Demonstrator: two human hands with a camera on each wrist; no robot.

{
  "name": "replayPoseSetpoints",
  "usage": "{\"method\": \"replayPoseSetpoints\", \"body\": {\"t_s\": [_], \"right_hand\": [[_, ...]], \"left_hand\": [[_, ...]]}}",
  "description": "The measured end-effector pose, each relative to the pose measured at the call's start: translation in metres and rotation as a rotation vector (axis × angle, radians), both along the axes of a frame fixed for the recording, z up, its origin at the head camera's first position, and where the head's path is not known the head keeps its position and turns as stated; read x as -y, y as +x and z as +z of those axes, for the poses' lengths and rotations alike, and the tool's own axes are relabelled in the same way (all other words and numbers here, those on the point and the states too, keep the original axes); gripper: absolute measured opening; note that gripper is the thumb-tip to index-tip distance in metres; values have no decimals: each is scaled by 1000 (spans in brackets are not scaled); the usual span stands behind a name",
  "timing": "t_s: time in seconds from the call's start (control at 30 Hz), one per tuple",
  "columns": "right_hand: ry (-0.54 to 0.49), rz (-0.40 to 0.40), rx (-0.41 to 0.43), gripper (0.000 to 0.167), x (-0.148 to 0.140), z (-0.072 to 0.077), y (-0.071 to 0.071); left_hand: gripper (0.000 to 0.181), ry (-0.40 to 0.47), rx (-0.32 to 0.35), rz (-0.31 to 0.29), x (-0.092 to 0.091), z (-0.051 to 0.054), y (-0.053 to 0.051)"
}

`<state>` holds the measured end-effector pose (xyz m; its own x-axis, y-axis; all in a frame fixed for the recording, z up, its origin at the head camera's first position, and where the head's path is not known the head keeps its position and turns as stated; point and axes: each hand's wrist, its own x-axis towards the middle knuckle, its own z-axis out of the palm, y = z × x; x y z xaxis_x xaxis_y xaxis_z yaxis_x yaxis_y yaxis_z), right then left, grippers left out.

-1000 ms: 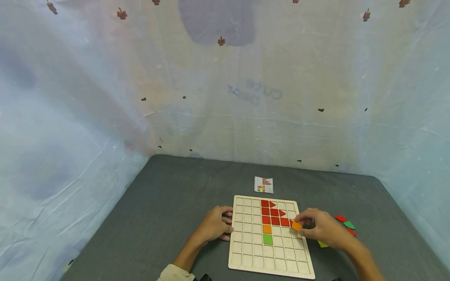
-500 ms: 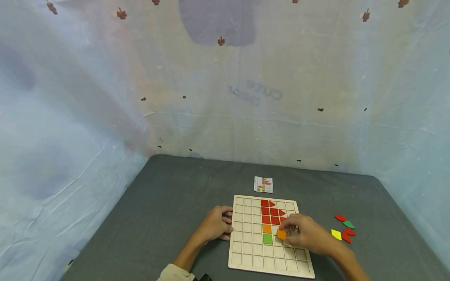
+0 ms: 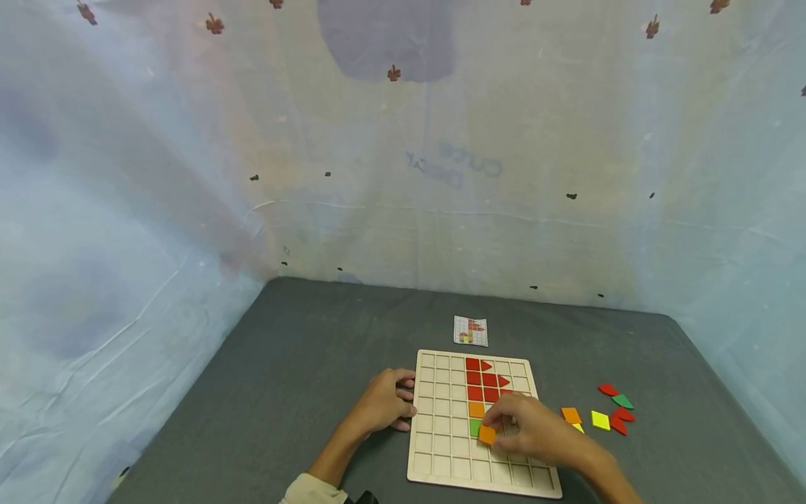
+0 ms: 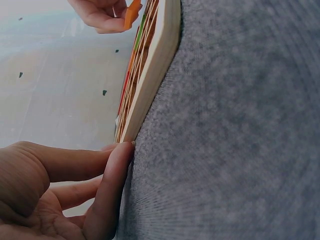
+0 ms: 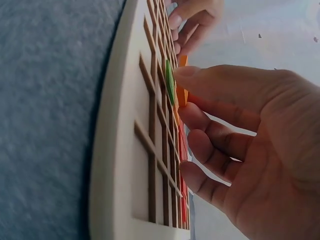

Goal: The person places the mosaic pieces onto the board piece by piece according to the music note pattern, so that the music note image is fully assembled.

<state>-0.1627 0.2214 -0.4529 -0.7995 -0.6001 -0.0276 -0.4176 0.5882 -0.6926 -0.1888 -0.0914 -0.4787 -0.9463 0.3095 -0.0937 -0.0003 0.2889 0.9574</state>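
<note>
Right hand (image 3: 529, 428) pinching an orange square (image 3: 488, 435) over the grid board (image 3: 431, 465)

So thumb and forefinger are clamped on that orange tile, and it's tilted just beside the green square (image 3: 475, 427) on the board, covering one corner of it from the head view. Can't tell if it's touching the board. Left hand (image 3: 380, 404) has its fingers apart and resting against the board's left edge, nothing gripped.

On the board, red pieces (image 3: 481, 379) fill three rows near the far edge, then a seated orange tile (image 3: 476, 409), then the green one, all in line. Just past the board's far edge lies a small pattern card (image 3: 470, 331). Off the board's right side there's a loose bunch: another orange tile (image 3: 569, 414), a yellow tile (image 3: 600, 420), a green leaf-shaped piece (image 3: 622, 401) and some red bits (image 3: 608, 389).
</note>
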Motion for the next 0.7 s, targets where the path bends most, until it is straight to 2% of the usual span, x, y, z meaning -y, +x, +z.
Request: {"method": "replayPoseSetpoints", "body": {"t_s": [0.2,0.4,0.7], "right_hand": [[21,2,18,25,5,-2,2],[7,30,78,22,9,-4,2],[38,40,58,19,10,-3,3]], "left_hand": [[64,0,3,-5,0,0,0],[64,4,8,-6,0,0,0],[63,7,9,-7,0,-1,-1]]}}
